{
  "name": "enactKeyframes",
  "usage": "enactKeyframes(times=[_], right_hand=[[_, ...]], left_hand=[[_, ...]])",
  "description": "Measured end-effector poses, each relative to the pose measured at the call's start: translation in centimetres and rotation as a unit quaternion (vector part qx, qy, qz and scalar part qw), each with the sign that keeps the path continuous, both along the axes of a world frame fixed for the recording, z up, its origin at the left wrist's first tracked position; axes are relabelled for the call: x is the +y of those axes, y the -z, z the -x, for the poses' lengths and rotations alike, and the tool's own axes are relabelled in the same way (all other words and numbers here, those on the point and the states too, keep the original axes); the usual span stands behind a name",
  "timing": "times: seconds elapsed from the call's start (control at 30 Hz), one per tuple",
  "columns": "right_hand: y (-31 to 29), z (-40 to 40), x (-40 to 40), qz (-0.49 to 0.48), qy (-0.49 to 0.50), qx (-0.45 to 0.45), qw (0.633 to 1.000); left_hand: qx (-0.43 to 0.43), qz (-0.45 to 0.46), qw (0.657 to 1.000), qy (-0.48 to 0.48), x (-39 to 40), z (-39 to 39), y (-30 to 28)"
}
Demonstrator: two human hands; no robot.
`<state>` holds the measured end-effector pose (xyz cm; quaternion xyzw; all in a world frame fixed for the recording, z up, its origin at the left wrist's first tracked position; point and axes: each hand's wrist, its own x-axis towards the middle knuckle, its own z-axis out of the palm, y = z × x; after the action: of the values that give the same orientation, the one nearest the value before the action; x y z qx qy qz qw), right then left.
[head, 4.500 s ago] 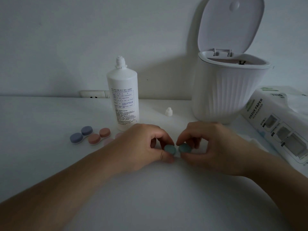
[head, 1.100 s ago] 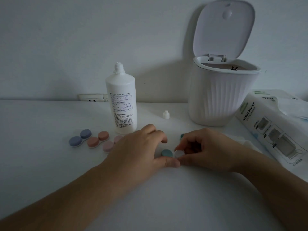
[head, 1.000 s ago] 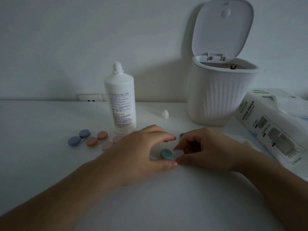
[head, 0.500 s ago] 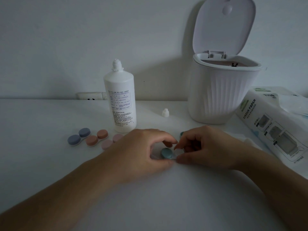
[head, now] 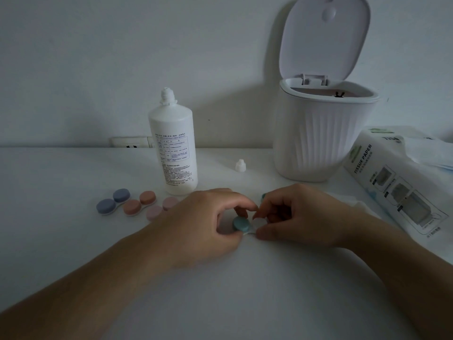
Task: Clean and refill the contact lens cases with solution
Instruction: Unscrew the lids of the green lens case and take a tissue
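Bottle (head: 173,153) behind cases (head: 127,204); bin (head: 318,133) right; tissue pack (head: 397,182) far right.

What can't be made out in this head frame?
- Open well of the teal lens case: too small and dim to tell wet, dry or filled.
- Loose teal cap: mostly behind the right hand.
- Pink lens case: its near end sits behind the left hand.
- Solution bottle label: print too small.
- Bin contents: hidden by its rim.
- Tissue pack: cut off by the right edge.
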<state>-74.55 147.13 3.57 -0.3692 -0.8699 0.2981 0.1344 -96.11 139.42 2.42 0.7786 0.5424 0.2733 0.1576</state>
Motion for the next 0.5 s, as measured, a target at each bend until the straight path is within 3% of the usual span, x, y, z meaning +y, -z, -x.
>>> enactKeyframes(times=[0.5], right_hand=[[-0.03,0.06,-0.01,0.006,-0.001,0.005,1.000]], left_hand=[[-0.006,-0.012,1.000,-0.006,0.20,-0.26,0.10]])
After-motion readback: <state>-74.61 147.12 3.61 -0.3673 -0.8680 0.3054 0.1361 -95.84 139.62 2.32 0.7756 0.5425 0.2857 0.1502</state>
